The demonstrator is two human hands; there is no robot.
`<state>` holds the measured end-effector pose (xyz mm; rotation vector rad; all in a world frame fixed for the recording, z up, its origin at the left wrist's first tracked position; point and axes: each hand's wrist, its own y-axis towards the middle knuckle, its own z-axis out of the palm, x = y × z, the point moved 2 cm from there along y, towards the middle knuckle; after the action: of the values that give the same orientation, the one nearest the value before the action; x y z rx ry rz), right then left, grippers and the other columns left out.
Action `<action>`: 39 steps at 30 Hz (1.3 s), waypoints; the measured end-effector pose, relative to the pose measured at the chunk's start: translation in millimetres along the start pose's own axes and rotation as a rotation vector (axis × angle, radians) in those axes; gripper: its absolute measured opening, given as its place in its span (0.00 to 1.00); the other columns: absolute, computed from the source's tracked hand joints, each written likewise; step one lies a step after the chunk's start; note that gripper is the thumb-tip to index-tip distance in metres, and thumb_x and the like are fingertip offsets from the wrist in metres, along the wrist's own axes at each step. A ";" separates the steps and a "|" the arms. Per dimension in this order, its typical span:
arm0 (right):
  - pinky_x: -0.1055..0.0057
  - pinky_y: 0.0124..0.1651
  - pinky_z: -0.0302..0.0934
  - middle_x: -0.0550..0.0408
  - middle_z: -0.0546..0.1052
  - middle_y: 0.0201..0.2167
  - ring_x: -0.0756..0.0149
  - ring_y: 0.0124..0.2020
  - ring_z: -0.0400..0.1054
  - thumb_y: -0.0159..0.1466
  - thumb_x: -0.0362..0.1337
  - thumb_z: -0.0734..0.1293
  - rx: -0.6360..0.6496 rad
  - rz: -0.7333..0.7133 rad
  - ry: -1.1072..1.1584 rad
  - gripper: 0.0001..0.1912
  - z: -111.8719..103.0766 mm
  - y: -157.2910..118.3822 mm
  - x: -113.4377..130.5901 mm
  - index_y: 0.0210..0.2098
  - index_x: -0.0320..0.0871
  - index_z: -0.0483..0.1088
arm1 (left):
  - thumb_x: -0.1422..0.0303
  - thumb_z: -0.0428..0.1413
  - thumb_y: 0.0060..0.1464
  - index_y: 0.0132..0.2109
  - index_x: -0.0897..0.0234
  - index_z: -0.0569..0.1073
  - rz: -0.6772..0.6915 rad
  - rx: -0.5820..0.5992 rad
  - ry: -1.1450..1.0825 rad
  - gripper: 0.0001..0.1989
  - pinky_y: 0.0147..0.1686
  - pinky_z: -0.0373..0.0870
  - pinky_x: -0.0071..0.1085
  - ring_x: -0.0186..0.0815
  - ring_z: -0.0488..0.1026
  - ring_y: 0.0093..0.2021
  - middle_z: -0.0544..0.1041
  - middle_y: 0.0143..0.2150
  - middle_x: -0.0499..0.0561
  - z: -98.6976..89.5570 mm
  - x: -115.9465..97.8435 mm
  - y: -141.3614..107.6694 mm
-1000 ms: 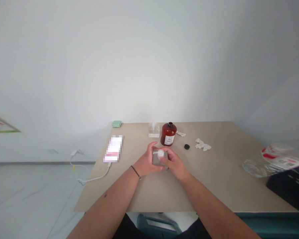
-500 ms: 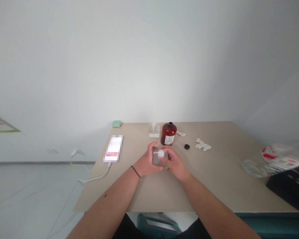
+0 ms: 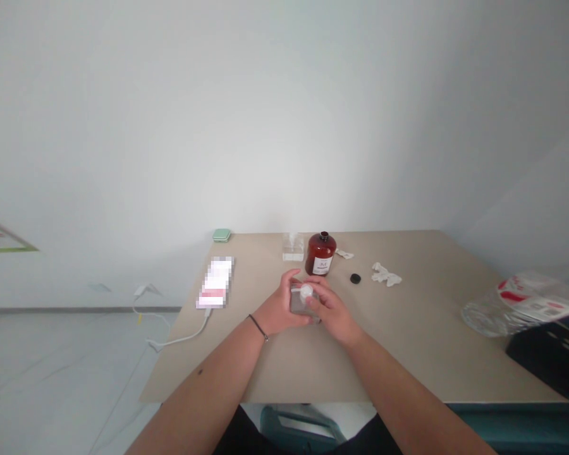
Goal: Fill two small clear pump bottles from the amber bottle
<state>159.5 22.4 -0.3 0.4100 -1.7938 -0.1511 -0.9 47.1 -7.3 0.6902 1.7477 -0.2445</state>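
Left hand [image 3: 279,308] closed around clear square bottle [image 3: 299,302]; right hand [image 3: 334,309] gripping same bottle, fingers against white cap [image 3: 306,291]. Bottle at middle of worktop [image 3: 398,360], just in front of brown glass bottle [image 3: 321,254]. Risks: smooth glass slipping from loose grip; knuckles bumping brown bottle, tipping it; cap, if loose, dropping and rolling toward black cap [image 3: 355,279].
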 end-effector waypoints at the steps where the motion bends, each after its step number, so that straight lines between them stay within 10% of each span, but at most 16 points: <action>1: 0.55 0.60 0.57 0.49 0.67 0.49 0.54 0.54 0.63 0.63 0.58 0.64 -0.020 -0.003 -0.027 0.23 -0.3 0.1 -1.2 0.46 0.49 0.76 | 0.68 0.69 0.41 0.65 0.60 0.43 -0.001 0.000 0.000 0.53 0.54 0.66 0.47 0.45 0.70 0.51 0.65 0.53 0.57 0.1 0.0 0.1; 11: 0.51 0.58 0.55 0.52 0.63 0.40 0.53 0.49 0.60 0.56 0.53 0.71 -0.185 0.010 -0.166 0.17 -1.7 0.5 -1.4 0.33 0.46 0.74 | 0.69 0.70 0.39 0.65 0.59 0.44 0.014 0.004 -0.024 0.54 0.53 0.66 0.45 0.43 0.70 0.48 0.66 0.51 0.54 1.8 1.3 -0.2; 23: 0.53 0.67 0.49 0.49 0.62 0.59 0.51 0.64 0.54 0.63 0.58 0.63 0.075 -0.019 -0.018 0.25 -5.2 -3.2 1.9 0.52 0.53 0.74 | 0.61 0.72 0.40 0.68 0.57 0.41 0.039 0.125 -0.068 0.59 0.58 0.64 0.50 0.48 0.70 0.55 0.66 0.56 0.59 -6.4 -2.0 1.9; 39: 0.53 0.47 0.56 0.52 0.68 0.33 0.55 0.39 0.62 0.64 0.50 0.66 -0.184 -0.083 -0.512 0.16 -1.9 -9.1 14.3 0.45 0.54 0.79 | 0.66 0.72 0.38 0.68 0.56 0.41 -0.003 0.021 -0.025 0.60 0.53 0.67 0.47 0.44 0.71 0.49 0.66 0.52 0.55 1.3 -0.4 -1.1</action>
<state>160.1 9.1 10.4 0.3312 -2.2406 -0.5129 -0.4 45.4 -7.5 0.6968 1.7242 -0.2725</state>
